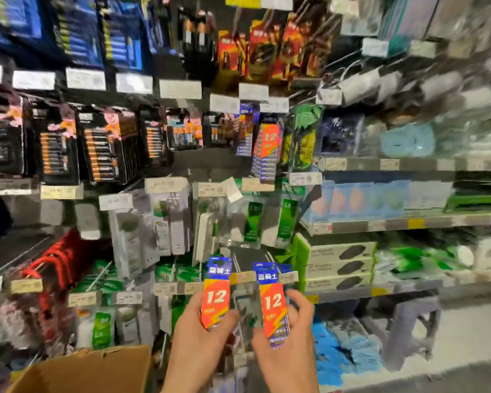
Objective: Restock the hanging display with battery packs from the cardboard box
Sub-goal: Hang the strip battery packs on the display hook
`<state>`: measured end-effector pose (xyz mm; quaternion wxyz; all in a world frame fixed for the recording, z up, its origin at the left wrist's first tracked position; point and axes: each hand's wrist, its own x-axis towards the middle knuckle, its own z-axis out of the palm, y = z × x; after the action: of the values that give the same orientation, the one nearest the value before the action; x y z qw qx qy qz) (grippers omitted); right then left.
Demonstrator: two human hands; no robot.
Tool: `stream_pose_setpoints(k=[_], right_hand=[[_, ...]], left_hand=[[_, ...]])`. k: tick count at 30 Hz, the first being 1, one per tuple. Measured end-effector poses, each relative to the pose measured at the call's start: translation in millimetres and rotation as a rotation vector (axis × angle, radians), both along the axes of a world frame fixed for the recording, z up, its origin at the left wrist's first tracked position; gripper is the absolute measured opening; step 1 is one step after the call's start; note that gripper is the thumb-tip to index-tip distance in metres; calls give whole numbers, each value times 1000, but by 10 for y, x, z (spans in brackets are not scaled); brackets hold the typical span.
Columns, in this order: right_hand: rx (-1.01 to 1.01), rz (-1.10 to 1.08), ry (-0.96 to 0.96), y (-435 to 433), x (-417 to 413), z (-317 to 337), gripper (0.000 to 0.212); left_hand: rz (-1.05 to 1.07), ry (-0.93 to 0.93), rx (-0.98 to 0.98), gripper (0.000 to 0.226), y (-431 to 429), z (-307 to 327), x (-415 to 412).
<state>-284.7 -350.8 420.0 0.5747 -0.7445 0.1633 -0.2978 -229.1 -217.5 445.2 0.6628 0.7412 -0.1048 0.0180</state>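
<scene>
The left hand (199,333) grips the left battery pack (216,296) by its lower half, the right hand (291,336) the right battery pack (272,304).

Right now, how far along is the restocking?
Midway, it seems. Matching hung packs sit on a peg above, so some may be done. In hand: the left hand grips the left pack, the right hand the right pack, neither on a peg yet. Left: hang both, then more from the box, whose inside is hidden.

The left pack (216,296) and right pack (273,305) each show "12".
</scene>
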Motion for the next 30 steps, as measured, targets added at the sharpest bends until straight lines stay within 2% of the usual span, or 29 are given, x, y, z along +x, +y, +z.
stream_pose_setpoints(k=[5,11,18,24,30], right_hand=[[-128,-63,-103,-434,-69,530,66],[-188,-78,-194,-665,339,1044,63],[-353,-97,-190,-851,1146,1376,57],[-375,-58,-226,-990,2104,1551,59],[-501,-47,-267,-1048,2909,1860,56]], left_hand=[[-51,-174,11,21,-330,522,68],[-53,-288,-17,16,-542,1094,482],[-94,-256,-92,15,-747,1536,1375],[-235,-288,-208,22,-883,1977,2283],[-391,-259,-318,22,-1069,2521,2899]])
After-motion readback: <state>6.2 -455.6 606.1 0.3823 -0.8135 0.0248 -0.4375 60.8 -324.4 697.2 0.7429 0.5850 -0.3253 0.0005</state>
